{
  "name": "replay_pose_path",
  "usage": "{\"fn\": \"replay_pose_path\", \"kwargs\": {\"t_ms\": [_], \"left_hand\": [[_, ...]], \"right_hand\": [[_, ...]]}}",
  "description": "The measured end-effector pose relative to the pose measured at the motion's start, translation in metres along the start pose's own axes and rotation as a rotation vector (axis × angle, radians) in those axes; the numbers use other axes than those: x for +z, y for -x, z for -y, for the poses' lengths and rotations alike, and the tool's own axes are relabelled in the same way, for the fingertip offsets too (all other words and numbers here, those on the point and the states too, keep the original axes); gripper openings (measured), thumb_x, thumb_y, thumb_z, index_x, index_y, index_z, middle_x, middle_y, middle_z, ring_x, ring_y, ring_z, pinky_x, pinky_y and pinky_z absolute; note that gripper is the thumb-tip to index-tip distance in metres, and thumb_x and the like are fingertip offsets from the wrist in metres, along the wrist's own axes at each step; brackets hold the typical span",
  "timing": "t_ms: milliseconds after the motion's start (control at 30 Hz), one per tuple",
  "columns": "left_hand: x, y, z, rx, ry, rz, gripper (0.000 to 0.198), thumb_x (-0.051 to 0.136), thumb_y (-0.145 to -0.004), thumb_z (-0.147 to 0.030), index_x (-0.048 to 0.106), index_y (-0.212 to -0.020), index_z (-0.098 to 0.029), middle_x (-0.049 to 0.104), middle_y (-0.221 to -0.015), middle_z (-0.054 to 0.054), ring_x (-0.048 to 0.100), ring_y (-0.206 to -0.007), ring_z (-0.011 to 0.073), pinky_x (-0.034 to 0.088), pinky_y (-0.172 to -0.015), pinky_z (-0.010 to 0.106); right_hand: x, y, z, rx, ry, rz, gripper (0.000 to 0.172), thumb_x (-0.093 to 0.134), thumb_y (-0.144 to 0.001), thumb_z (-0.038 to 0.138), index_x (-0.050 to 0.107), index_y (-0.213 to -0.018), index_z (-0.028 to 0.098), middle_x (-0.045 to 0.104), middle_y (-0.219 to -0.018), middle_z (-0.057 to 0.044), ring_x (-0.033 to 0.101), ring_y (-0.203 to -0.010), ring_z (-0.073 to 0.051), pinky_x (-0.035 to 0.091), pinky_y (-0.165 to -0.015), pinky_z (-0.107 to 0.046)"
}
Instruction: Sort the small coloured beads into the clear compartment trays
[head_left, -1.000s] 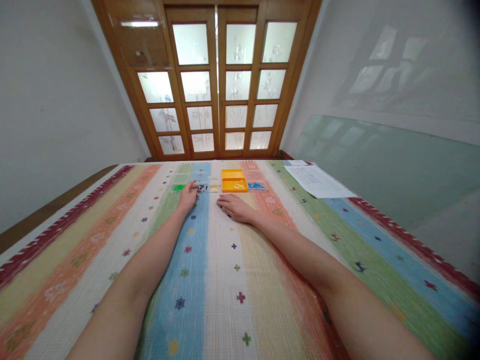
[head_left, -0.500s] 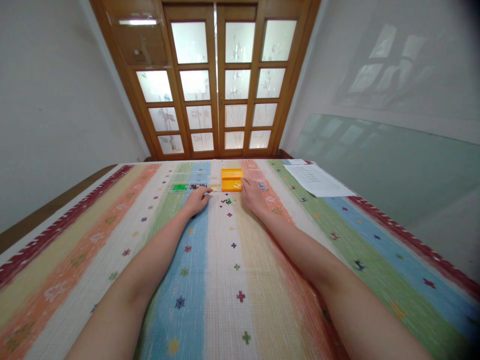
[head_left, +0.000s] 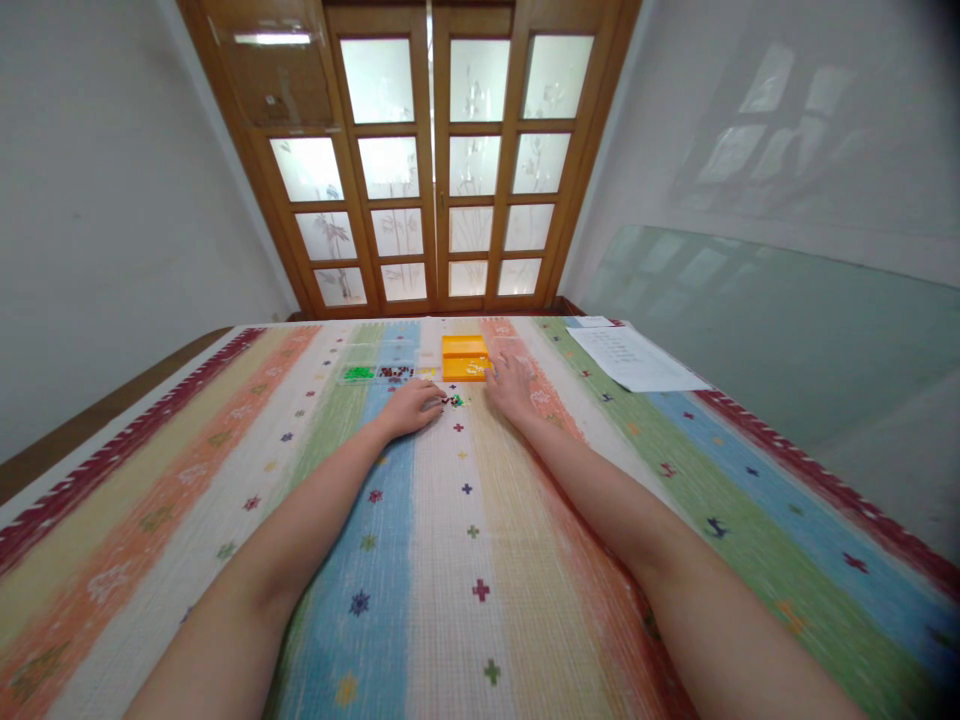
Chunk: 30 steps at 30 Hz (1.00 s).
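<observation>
while small pieces (head_left: pixel 457 401) on the cloth (head_left: pixel 442 600) are flanked by the left hand (head_left: pixel 412 405), whose grip cannot be told, the orange box (head_left: pixel 454 367) is bordered by the right hand (head_left: pixel 511 387), fingers apart

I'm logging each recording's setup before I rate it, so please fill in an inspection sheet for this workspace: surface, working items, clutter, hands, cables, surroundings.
Surface: striped, patterned tablecloth.
Working items: open orange case with white pieces inside; green pieces, dark brown pieces and yellow pieces in a row left of it; small mixed pile on the cloth.
Clutter: printed paper at the far right.
Hands: left hand beside the pile; right hand at the case's right edge; grasp too small to judge.
Cables: nothing seen.
Surroundings: wooden doors with glass panes; pale walls.
</observation>
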<state>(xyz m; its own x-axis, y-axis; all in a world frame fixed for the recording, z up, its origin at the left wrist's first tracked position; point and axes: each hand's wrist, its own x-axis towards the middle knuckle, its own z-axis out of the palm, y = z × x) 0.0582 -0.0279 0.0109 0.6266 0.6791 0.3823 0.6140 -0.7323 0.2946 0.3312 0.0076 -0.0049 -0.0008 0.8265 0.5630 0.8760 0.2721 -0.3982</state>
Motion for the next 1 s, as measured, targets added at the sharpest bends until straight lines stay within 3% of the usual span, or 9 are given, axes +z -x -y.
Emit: {"fn": "replay_pose_path", "kwargs": {"t_ms": [133, 233, 333, 433, 667, 900, 1000], "left_hand": [[0.008, -0.002, -0.008, 0.075, -0.009, 0.042, 0.041, 0.060, -0.100, -0.035, 0.067, -0.138, -0.024, 0.066, -0.140, 0.011, 0.058, -0.132, 0.0269, 0.042, -0.118, 0.046], [0.014, -0.004, -0.013, 0.092, -0.054, 0.101, 0.043, 0.048, -0.105, -0.033, 0.062, -0.146, -0.026, 0.060, -0.152, 0.009, 0.051, -0.143, 0.0248, 0.035, -0.125, 0.046], [0.019, -0.006, -0.018, 0.101, -0.080, 0.146, 0.045, 0.038, -0.109, -0.032, 0.059, -0.149, -0.028, 0.056, -0.157, 0.006, 0.048, -0.148, 0.0221, 0.032, -0.127, 0.043], [0.020, -0.007, -0.022, 0.105, -0.062, 0.152, 0.044, 0.041, -0.108, -0.031, 0.060, -0.148, -0.025, 0.060, -0.153, 0.008, 0.053, -0.142, 0.0221, 0.036, -0.124, 0.041], [0.015, -0.006, -0.014, 0.052, -0.028, 0.074, 0.035, 0.054, -0.100, -0.025, 0.072, -0.130, -0.024, 0.072, -0.135, 0.008, 0.062, -0.127, 0.0254, 0.045, -0.116, 0.045], [0.011, -0.003, -0.002, -0.036, -0.032, 0.013, 0.027, 0.058, -0.096, -0.022, 0.077, -0.114, -0.024, 0.075, -0.121, 0.008, 0.065, -0.120, 0.0251, 0.047, -0.112, 0.044], [0.011, -0.004, -0.007, -0.035, -0.024, -0.007, 0.028, 0.059, -0.096, -0.021, 0.077, -0.117, -0.024, 0.074, -0.124, 0.008, 0.064, -0.121, 0.0254, 0.046, -0.113, 0.045]], "right_hand": [[-0.005, 0.002, 0.009, -0.055, -0.015, 0.102, 0.034, 0.048, -0.103, 0.025, 0.075, -0.122, 0.017, 0.069, -0.131, -0.017, 0.061, -0.120, -0.029, 0.044, -0.105, -0.040], [-0.008, 0.005, 0.017, -0.088, -0.013, 0.212, 0.030, 0.047, -0.104, 0.023, 0.077, -0.106, 0.018, 0.076, -0.111, -0.013, 0.065, -0.101, -0.024, 0.045, -0.092, -0.033], [-0.009, 0.007, 0.022, -0.124, 0.016, 0.211, 0.028, 0.048, -0.104, 0.023, 0.076, -0.098, 0.018, 0.076, -0.105, -0.012, 0.064, -0.096, -0.022, 0.043, -0.087, -0.030], [-0.007, 0.008, 0.024, -0.159, 0.033, 0.203, 0.028, 0.049, -0.105, 0.024, 0.075, -0.097, 0.017, 0.076, -0.103, -0.011, 0.063, -0.097, -0.022, 0.042, -0.088, -0.030], [-0.004, 0.009, 0.019, -0.330, -0.144, 0.400, 0.024, 0.055, -0.100, 0.017, 0.078, -0.103, 0.021, 0.076, -0.109, -0.008, 0.066, -0.100, -0.021, 0.046, -0.090, -0.030], [-0.005, 0.009, 0.017, -0.435, -0.188, 0.453, 0.017, 0.065, -0.094, 0.016, 0.077, -0.106, 0.021, 0.072, -0.104, -0.006, 0.064, -0.099, -0.020, 0.047, -0.089, -0.030], [-0.002, 0.010, 0.016, -0.442, -0.187, 0.444, 0.013, 0.067, -0.095, 0.020, 0.077, -0.104, 0.020, 0.072, -0.102, -0.006, 0.064, -0.096, -0.020, 0.047, -0.086, -0.029]]}}
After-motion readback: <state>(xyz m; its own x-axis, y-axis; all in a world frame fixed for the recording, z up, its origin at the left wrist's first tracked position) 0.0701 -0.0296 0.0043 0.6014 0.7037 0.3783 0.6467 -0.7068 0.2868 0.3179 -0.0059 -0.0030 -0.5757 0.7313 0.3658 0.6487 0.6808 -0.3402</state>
